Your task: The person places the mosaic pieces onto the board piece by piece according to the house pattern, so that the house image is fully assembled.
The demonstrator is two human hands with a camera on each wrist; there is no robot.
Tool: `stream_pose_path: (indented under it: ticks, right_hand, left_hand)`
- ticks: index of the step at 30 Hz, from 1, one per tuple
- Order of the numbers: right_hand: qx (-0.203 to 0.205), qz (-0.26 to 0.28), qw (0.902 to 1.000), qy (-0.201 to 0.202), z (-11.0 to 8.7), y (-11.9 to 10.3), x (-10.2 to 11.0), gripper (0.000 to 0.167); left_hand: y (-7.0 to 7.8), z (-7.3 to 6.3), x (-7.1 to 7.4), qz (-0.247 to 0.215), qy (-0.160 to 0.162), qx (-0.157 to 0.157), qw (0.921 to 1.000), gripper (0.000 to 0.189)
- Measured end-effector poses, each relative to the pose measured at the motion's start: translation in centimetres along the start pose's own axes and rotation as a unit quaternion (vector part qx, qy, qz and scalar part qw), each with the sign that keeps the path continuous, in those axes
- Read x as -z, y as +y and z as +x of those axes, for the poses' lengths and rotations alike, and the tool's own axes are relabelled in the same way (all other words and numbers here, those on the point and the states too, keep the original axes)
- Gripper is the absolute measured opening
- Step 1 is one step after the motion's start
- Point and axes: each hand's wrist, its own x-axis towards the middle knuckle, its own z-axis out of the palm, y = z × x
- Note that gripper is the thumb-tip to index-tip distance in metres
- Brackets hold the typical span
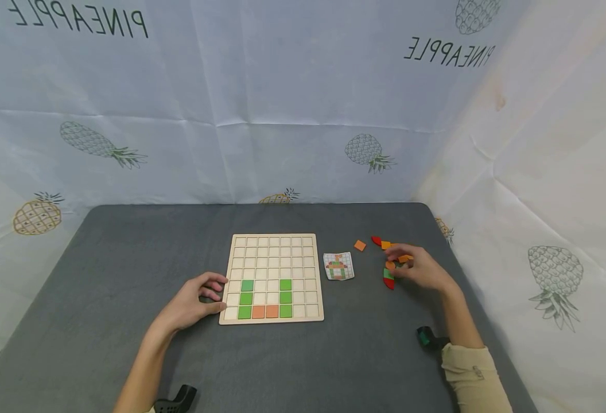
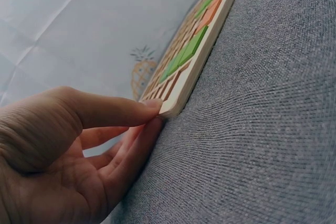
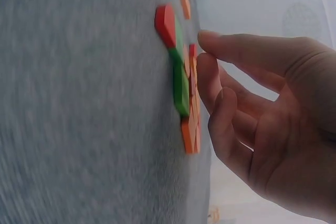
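A wooden grid board lies on the table, with two columns of green tiles and two orange tiles between them in its bottom row. My left hand pinches the board's near left corner, thumb on top and fingers at the edge, as the left wrist view shows. Over a cluster of loose pieces at the right hovers my right hand. Its thumb and index fingertips are close together, with nothing visible between them. Beneath are a red rounded piece, a green block and orange blocks.
A small pattern card lies between the board and the loose pieces. One orange square sits apart, beyond the card. Grey cloth covers the table, and a printed curtain hangs behind it and at the sides.
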Motion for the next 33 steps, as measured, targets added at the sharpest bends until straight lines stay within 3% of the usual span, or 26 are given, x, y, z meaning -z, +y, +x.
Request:
stream_pose_path:
  ticks: [18, 24, 33]
  right_hand:
    - [-0.057, -0.032, 0.9964, 0.054, -0.2, 2.6, 1.8, 0.042]
    - [-0.046, -0.044, 0.9962, 0.06, 0.2, 2.9, 1.7, 0.041]
    - [-0.063, -0.06, 0.995, 0.049, 0.3, 3.0, 1.8, 0.042]
  left_hand:
    - [0.0, 0.1, 0.1, 0.006, 0.001, 0.005, 1.0, 0.054]
    - [0.0, 0.2, 0.1, 0.006, 0.001, 0.003, 1.0, 0.054]
    - [0.0, 0.1, 0.0, 0.005, 0.003, -0.001, 1.0, 0.054]
